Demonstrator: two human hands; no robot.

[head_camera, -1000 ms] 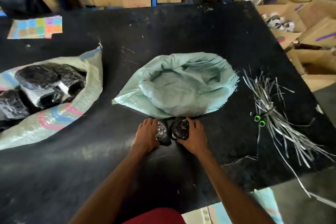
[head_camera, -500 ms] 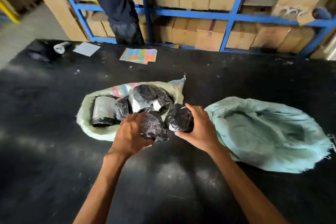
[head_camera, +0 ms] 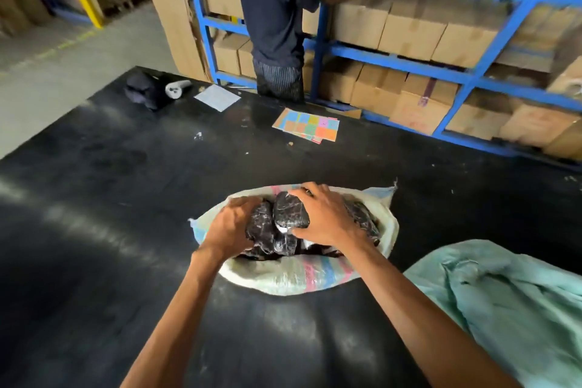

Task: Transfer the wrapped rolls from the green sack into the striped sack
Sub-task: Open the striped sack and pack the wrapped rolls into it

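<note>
The striped sack (head_camera: 302, 277) lies open on the black table, white with pink and blue bands, filled with dark wrapped rolls. My left hand (head_camera: 231, 227) grips one wrapped roll (head_camera: 261, 230) over the sack's mouth. My right hand (head_camera: 327, 217) holds a second wrapped roll (head_camera: 288, 211) beside it, both resting on the pile inside. More rolls (head_camera: 362, 217) show behind my right hand. The green sack (head_camera: 504, 299) lies crumpled and flat at the lower right, next to the striped sack.
The black table (head_camera: 126, 230) runs wide around the sacks. At its far edge lie a coloured card (head_camera: 307, 124), a white sheet (head_camera: 217, 97), a white tool (head_camera: 177, 88) and a dark bundle (head_camera: 141, 90). A person (head_camera: 274, 19) stands at blue shelving (head_camera: 409, 60) full of cartons.
Both hands carried the two rolls from in front of the green sack leftwards to the striped sack and now press them onto the pile inside. My view swung left and up.
</note>
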